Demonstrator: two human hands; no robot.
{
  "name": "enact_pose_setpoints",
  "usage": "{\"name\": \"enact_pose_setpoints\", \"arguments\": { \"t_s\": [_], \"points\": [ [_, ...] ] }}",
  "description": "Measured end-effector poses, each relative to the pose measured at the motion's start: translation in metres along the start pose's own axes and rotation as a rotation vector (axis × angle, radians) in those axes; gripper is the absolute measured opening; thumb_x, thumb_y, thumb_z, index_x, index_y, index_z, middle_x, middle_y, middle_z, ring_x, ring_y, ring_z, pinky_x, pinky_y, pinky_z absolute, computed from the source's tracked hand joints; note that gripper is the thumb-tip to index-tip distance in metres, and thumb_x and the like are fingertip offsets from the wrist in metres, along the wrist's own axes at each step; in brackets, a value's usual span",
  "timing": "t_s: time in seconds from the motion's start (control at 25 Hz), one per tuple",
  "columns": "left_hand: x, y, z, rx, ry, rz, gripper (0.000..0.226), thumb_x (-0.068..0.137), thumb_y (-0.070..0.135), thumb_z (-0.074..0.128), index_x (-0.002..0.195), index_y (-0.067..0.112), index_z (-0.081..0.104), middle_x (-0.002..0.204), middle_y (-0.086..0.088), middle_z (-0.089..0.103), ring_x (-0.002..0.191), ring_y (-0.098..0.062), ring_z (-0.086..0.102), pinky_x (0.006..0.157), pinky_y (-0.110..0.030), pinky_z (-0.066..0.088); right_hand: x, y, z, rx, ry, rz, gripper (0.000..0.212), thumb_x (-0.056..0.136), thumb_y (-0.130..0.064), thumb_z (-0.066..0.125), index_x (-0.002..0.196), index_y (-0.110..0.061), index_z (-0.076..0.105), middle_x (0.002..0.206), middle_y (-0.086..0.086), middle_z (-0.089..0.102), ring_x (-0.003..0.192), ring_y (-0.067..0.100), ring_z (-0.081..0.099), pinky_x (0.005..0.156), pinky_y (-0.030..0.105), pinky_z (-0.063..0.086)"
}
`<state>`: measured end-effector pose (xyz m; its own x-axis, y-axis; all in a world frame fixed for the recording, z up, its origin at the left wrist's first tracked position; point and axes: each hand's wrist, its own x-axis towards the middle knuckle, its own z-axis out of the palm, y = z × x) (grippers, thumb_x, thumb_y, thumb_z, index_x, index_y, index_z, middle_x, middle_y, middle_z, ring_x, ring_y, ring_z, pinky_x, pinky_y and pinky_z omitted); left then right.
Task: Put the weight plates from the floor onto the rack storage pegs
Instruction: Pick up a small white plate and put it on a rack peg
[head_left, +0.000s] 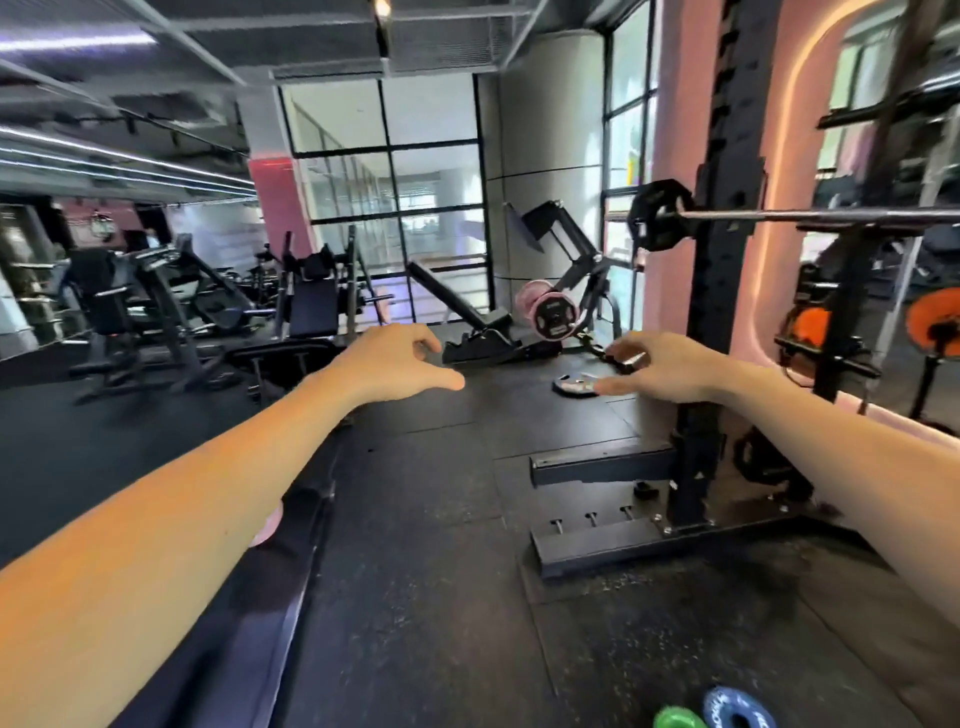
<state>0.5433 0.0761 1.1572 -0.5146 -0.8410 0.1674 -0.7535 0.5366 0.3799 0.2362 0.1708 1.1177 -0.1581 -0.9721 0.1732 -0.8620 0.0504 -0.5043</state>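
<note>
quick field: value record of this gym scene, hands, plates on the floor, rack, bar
left hand: held out in the air, fingers loosely curled, holding nothing
right hand: held out in the air, fingers loosely curled, holding nothing
dark plate: flat on the floor ahead, just left of the right hand in the picture
blue plate: on the floor at the bottom edge
green plate: on the floor, left of the blue one
rack: upright on the right
barbell: resting across the rack, black plate on its end
orange plates: at the far right, beyond the rack
</note>
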Motion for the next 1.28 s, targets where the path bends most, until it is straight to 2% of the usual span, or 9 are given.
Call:
{"name": "enact_pose_setpoints", "arguments": {
  "t_s": [0.28,0.44,0.6,0.72,0.8,0.88,0.96,1.08,1.28],
  "points": [
    [0.182,0.032,0.048,-0.059,-0.035,0.196,0.058,0.071,0.059,0.075,0.119,0.031,0.061,0.119,0.005,0.061,0.111,-0.018,0.055,0.088,-0.032,0.043,0.072,0.076,-0.039,-0.053,0.084,0.223,0.072,0.081,-0.053,0.067,0.139,-0.016,0.047,0.139,0.002,0.052,0.123,0.018,0.050,0.099,0.024,0.035],
    [0.277,0.061,0.084,-0.072,-0.083,0.355,0.057,0.069,0.060,0.076,0.117,0.032,0.063,0.113,0.008,0.062,0.106,-0.015,0.055,0.082,-0.028,0.039,0.098,0.126,-0.051,-0.064,0.166,0.370,0.071,0.079,-0.054,0.069,0.137,-0.018,0.049,0.137,0.002,0.054,0.123,0.018,0.051,0.099,0.026,0.038],
    [0.368,0.089,0.120,-0.112,-0.154,0.535,0.059,0.065,0.060,0.078,0.113,0.030,0.065,0.107,0.008,0.065,0.100,-0.015,0.059,0.086,-0.029,0.045,0.119,0.165,-0.053,-0.097,0.281,0.528,0.068,0.078,-0.054,0.070,0.133,-0.017,0.053,0.132,0.000,0.056,0.119,0.019,0.054,0.103,0.032,0.041],
    [0.420,0.116,0.147,-0.144,-0.256,0.644,0.059,0.067,0.057,0.079,0.115,0.027,0.064,0.107,0.007,0.065,0.099,-0.016,0.060,0.082,-0.029,0.044,0.123,0.185,-0.053,-0.115,0.347,0.658,0.067,0.077,-0.052,0.071,0.131,-0.016,0.055,0.131,0.001,0.058,0.117,0.020,0.055,0.104,0.034,0.041],
    [0.445,0.140,0.170,-0.173,-0.316,0.718,0.056,0.068,0.052,0.081,0.114,0.024,0.065,0.109,0.004,0.064,0.092,-0.017,0.061,0.077,-0.027,0.042,0.116,0.199,-0.051,-0.125,0.401,0.749,0.062,0.079,-0.048,0.072,0.130,-0.016,0.056,0.129,0.002,0.059,0.116,0.020,0.055,0.102,0.033,0.041],
    [0.459,0.170,0.196,-0.198,-0.374,0.796,0.061,0.058,0.062,0.079,0.107,0.028,0.067,0.107,0.005,0.065,0.082,-0.016,0.061,0.074,-0.028,0.043,0.101,0.214,-0.049,-0.121,0.437,0.841,0.060,0.078,-0.049,0.072,0.128,-0.018,0.056,0.128,0.001,0.060,0.114,0.019,0.055,0.102,0.033,0.041],
    [0.466,0.197,0.221,-0.187,-0.398,0.879,0.064,0.049,0.070,0.074,0.100,0.033,0.066,0.103,0.008,0.066,0.090,-0.016,0.061,0.080,-0.030,0.045,0.082,0.228,-0.048,-0.107,0.464,0.934,0.059,0.078,-0.049,0.072,0.127,-0.020,0.056,0.125,-0.001,0.060,0.112,0.018,0.055,0.099,0.032,0.041],
    [0.470,0.250,0.271,-0.171,-0.487,0.982,0.052,0.056,0.064,0.078,0.097,0.034,0.066,0.097,0.012,0.066,0.097,-0.014,0.062,0.086,-0.033,0.048,0.042,0.257,-0.049,-0.062,0.529,1.083,0.062,0.076,-0.052,0.073,0.127,-0.022,0.055,0.125,-0.003,0.059,0.111,0.016,0.055,0.101,0.032,0.042],
    [0.457,0.344,0.342,-0.127,-0.572,1.136,0.051,0.067,0.057,0.078,0.107,0.029,0.065,0.105,0.008,0.066,0.102,-0.016,0.060,0.086,-0.031,0.044,-0.026,0.303,-0.056,-0.024,0.621,1.253,0.063,0.077,-0.050,0.072,0.129,-0.019,0.055,0.121,-0.003,0.059,0.110,0.014,0.054,0.097,0.026,0.040]
  ]
}}
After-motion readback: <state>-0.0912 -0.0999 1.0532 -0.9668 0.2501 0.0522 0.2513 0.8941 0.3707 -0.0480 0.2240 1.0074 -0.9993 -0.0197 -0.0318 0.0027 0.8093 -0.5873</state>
